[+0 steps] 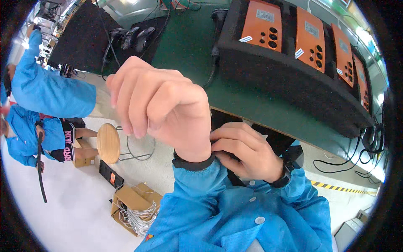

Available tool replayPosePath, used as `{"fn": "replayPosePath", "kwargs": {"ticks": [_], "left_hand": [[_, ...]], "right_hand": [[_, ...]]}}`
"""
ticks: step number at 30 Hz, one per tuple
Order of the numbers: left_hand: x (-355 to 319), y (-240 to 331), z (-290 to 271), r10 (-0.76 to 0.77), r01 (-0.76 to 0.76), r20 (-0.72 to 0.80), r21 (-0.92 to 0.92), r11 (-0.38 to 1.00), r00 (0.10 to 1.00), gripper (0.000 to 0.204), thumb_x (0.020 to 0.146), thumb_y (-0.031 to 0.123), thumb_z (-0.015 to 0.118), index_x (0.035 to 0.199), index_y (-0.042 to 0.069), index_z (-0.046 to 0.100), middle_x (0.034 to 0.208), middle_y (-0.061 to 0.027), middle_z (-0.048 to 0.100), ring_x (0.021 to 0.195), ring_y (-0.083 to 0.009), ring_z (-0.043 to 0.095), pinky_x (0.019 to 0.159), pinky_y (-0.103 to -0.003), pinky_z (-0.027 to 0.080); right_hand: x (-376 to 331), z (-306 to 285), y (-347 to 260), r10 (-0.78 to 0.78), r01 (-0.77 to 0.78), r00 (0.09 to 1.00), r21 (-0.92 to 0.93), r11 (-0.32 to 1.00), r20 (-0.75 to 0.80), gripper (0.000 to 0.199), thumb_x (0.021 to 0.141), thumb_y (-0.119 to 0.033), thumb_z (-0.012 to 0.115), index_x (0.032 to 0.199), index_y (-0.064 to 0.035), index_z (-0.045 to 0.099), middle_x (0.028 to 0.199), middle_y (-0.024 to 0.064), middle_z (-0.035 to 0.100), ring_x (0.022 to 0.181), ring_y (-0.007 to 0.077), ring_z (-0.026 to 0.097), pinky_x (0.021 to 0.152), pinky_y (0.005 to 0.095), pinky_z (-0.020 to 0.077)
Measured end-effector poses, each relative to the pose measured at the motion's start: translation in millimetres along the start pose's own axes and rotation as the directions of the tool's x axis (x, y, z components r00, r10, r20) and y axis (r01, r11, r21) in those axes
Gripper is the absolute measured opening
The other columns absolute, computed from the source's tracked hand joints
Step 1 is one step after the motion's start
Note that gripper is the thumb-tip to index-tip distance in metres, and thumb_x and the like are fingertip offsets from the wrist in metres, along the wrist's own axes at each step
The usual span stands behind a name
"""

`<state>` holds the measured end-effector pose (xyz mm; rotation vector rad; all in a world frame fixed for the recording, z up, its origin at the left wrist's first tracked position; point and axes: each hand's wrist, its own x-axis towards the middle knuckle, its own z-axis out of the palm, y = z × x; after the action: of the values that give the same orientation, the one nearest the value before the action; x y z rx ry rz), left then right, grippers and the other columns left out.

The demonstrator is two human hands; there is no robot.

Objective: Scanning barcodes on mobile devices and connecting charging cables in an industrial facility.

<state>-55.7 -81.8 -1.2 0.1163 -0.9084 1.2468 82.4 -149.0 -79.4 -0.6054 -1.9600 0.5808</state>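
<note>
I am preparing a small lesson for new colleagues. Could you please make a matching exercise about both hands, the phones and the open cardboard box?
1. left hand
2. right hand
3. phones
4. cardboard box

A. orange, on a black stand
B. holding white cables
C. fingertips at the other wrist
D. higher in the picture, loosely curled

Pairs: 1-D, 2-C, 3-A, 4-B

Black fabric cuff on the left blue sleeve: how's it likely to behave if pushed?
The black fabric cuff probably folds softly rather than staying stiff: the blue sleeve wrinkles right beside it. It may resist sliding, since it looks snug around the wrist of the bare left hand.
</note>
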Motion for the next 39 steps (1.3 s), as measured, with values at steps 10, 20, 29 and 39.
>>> {"fn": "replayPosePath", "kwargs": {"ticks": [10,20,29,39], "left_hand": [[-5.5,16.7,-8.2,0.022,-0.022,-0.064,-0.004,1.0,0.998,0.023,0.093,0.014,0.043,0.071,0.01,0.049,0.052,-0.0016,0.053,0.047,-0.012,0.048,0.053,-0.027,0.038],[-1.5,6.5,0.7,0.061,-0.066,-0.053,-0.095,0.993,0.997,0.018,0.088,0.002,0.044,0.071,0.007,0.048,0.055,-0.0081,0.051,0.045,-0.0167,0.046,0.048,-0.029,0.039],[-7.9,4.2,10.6,0.068,-0.039,0.099,-0.271,0.962,0.993,0.015,0.087,0.004,0.049,0.073,0.006,0.051,0.058,-0.0103,0.05,0.051,-0.0202,0.047,0.048,-0.035,0.037],[-7.7,-6.1,24.5,-0.035,0.097,0.287,-0.205,0.974,0.957,0.017,0.088,0.005,0.05,0.071,0.007,0.052,0.054,-0.0067,0.048,0.05,-0.0194,0.045,0.049,-0.036,0.036]], "right_hand": [[-3.7,8.8,24.0,-0.198,0.204,0.978,-0.119,0.972,0.062,0.035,0.069,-0.01,0.07,0.102,-0.0049,0.061,0.106,0.0104,0.059,0.095,0.0276,0.06,0.076,0.0373,0.0523],[2.7,-1.5,20.8,-0.214,0.215,0.975,-0.008,0.977,0.057,0.028,0.067,-0.013,0.067,0.095,-0.0094,0.064,0.109,0.0105,0.058,0.097,0.0295,0.059,0.077,0.0373,0.051],[-10.1,-1.4,12.0,-0.118,0.106,0.99,0.149,0.983,0.074,0.021,0.07,-0.005,0.07,0.091,-0.0088,0.068,0.096,0.0079,0.057,0.084,0.0274,0.057,0.072,0.0383,0.0494],[-10.5,7.1,-8.6,-0.044,0.043,0.999,0.206,0.978,-0.003,0.025,0.071,-0.004,0.072,0.095,-0.0023,0.066,0.088,0.0123,0.062,0.078,0.029,0.062,0.065,0.0368,0.0522]]}}
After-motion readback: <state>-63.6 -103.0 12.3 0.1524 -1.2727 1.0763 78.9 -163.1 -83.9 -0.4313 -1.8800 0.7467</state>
